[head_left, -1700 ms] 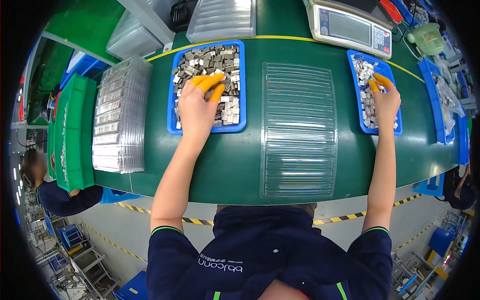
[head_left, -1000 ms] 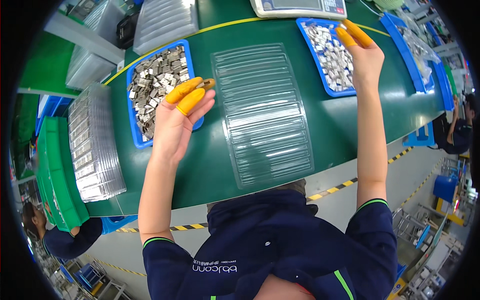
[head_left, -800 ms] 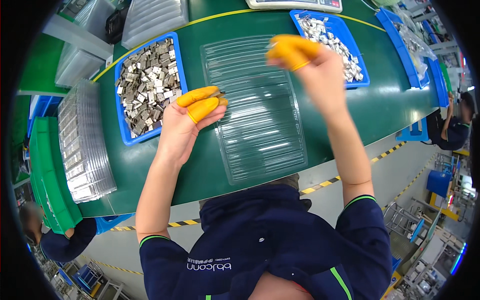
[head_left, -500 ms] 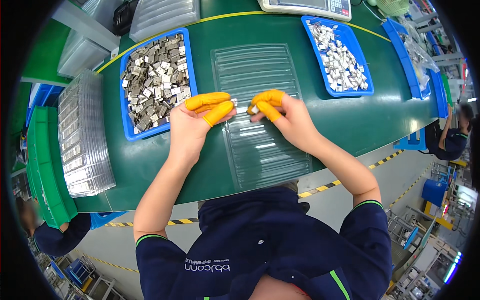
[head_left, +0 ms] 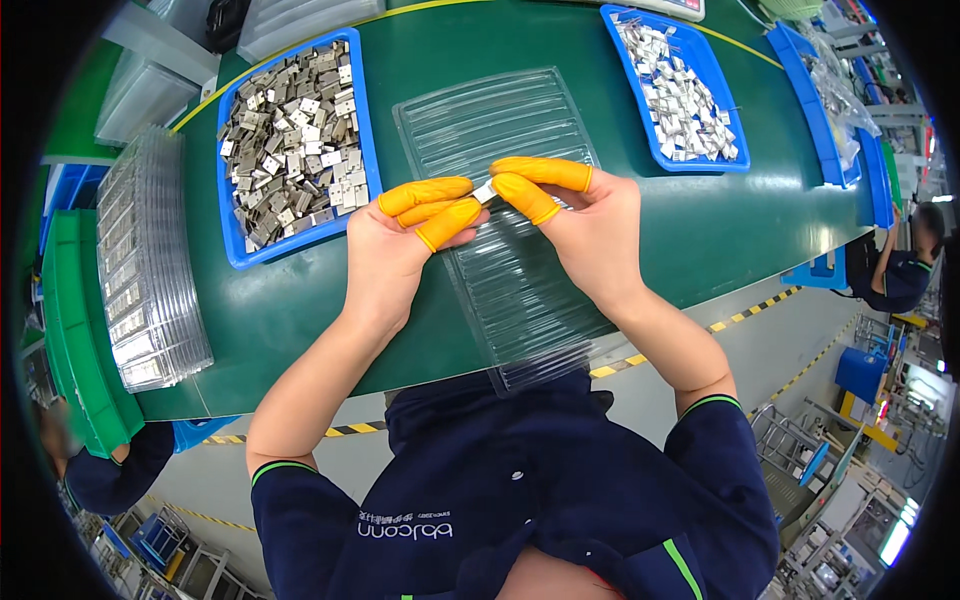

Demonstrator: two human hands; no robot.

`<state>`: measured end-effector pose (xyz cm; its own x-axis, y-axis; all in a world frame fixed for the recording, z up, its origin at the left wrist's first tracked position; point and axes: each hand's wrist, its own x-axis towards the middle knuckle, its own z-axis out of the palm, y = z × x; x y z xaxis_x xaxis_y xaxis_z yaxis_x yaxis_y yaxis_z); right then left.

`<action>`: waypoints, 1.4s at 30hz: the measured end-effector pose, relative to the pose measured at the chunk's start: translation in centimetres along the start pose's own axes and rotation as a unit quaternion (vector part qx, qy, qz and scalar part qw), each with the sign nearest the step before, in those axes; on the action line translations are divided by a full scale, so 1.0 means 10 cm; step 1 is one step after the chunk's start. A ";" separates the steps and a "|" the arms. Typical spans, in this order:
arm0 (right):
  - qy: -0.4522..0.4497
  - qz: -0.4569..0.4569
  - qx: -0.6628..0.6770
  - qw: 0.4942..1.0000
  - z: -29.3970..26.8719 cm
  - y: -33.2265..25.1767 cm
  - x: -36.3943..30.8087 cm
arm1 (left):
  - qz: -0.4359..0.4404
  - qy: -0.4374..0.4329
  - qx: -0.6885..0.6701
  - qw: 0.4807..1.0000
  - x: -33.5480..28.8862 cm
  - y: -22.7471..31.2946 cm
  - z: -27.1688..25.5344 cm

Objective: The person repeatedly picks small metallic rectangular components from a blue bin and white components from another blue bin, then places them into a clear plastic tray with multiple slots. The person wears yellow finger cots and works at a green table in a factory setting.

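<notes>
Both hands have closed the gap that lay between them half a second ago: the left hand (head_left: 388, 255) and the right hand (head_left: 600, 235) now meet at the fingertips over the ridged clear tray (head_left: 500, 130). Each is clamped on a small silvery piece (head_left: 484, 192), pinched from either side and held above the middle of the clear tray — whether it is one part or two pressed together, I cannot tell. Yellow finger covers (head_left: 432, 191) sheathe the gripping fingers. Left of the clear tray sits a blue bin (head_left: 367, 110) of grey and silver metal pieces (head_left: 290, 130); right of it, another blue bin (head_left: 706, 166) of small white pieces (head_left: 685, 105). Farther left of the clear tray stands a stack of clear trays (head_left: 150, 260), with a green bin (head_left: 85, 330) just beyond. All of these rest on the green table (head_left: 720, 230), though the clear tray's near end reaches over the edge — toward the person's dark shirt (head_left: 480, 450).
</notes>
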<state>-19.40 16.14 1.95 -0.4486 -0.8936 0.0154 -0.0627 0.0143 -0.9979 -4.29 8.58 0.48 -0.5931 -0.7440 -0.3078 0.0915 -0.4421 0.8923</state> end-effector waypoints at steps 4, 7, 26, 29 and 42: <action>0.010 -0.034 -0.027 0.999 -0.05 0.01 0.01 | 0.023 -0.001 0.006 1.000 0.00 -0.01 0.01; 0.006 -0.043 -0.070 0.997 -0.06 0.04 -0.01 | 0.030 0.001 0.014 0.999 0.00 -0.04 0.01; -0.149 0.050 0.082 0.984 -0.25 -0.13 -0.09 | 0.094 -0.059 0.039 0.993 -0.24 0.06 0.04; -0.226 0.179 0.144 0.947 -0.30 -0.23 -0.09 | 0.072 -0.098 0.021 0.992 -0.31 0.10 0.02; -0.116 -0.068 -0.010 0.991 -0.13 -0.21 -0.25 | 0.107 -0.057 -0.101 0.987 -0.36 -0.06 0.13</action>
<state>-19.32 18.94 4.09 -0.2177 -0.9671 0.1316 -0.1262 -0.1058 -0.9863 -3.30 12.19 1.46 -0.6276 -0.7755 -0.0693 0.3761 -0.3799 0.8451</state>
